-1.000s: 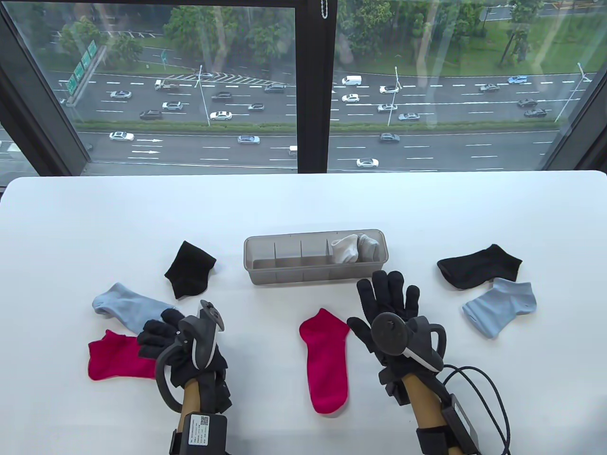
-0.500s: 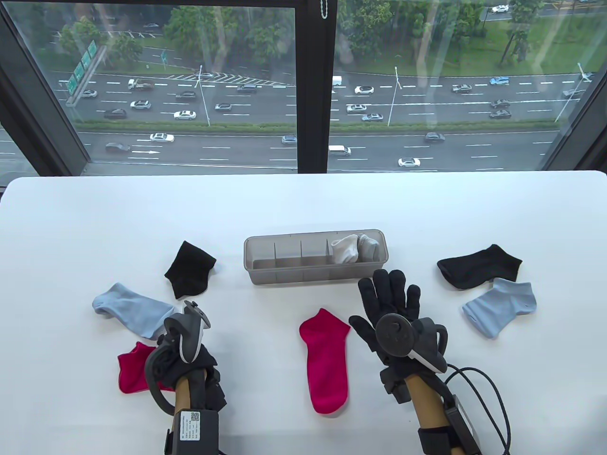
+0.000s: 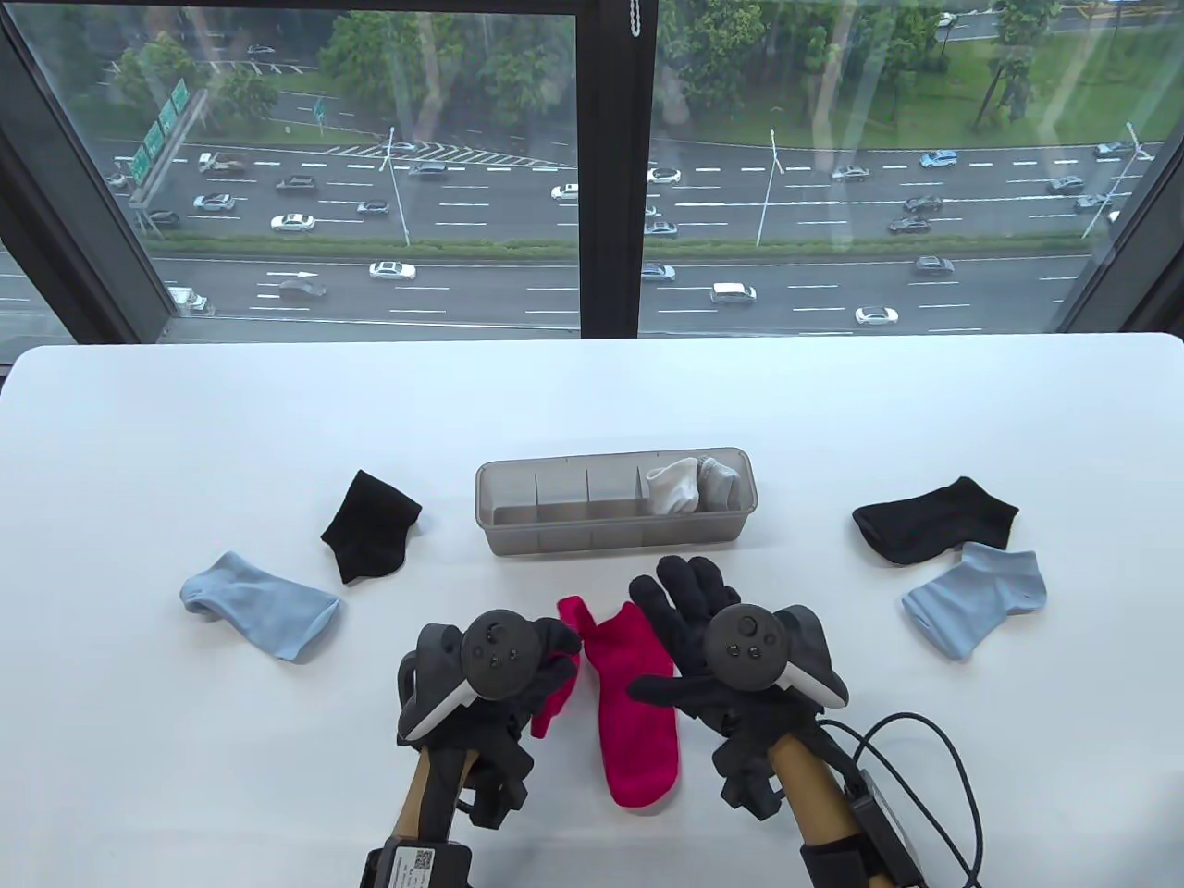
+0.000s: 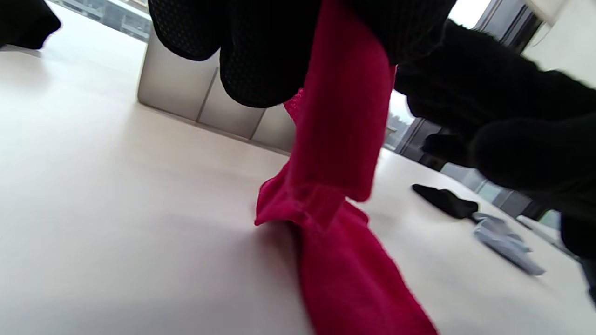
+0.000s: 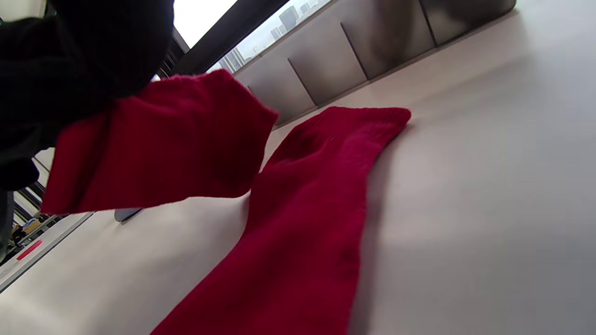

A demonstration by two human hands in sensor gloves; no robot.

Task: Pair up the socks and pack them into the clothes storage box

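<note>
My left hand [image 3: 553,668] grips a red sock [image 3: 566,647] that hangs from its curled fingers [image 4: 260,56] down to the table, right beside the second red sock [image 3: 638,731]. That one lies flat, toe toward me. The held red sock [image 4: 344,107] touches the cuff of the flat red sock [image 4: 358,284]. My right hand [image 3: 680,601] is spread, fingers straight, over the flat sock's cuff end. Behind them stands the grey divided storage box [image 3: 518,541], with a white and grey sock pair [image 3: 689,483] in its right compartments.
A black sock [image 3: 370,525] and a light blue sock [image 3: 259,606] lie on the left. Another black sock [image 3: 934,518] and light blue sock [image 3: 976,597] lie on the right. A cable [image 3: 934,740] trails from my right wrist.
My left hand lifted the red sock from the left and carried it right, next to the flat red sock. My right hand moved left and down over that sock.
</note>
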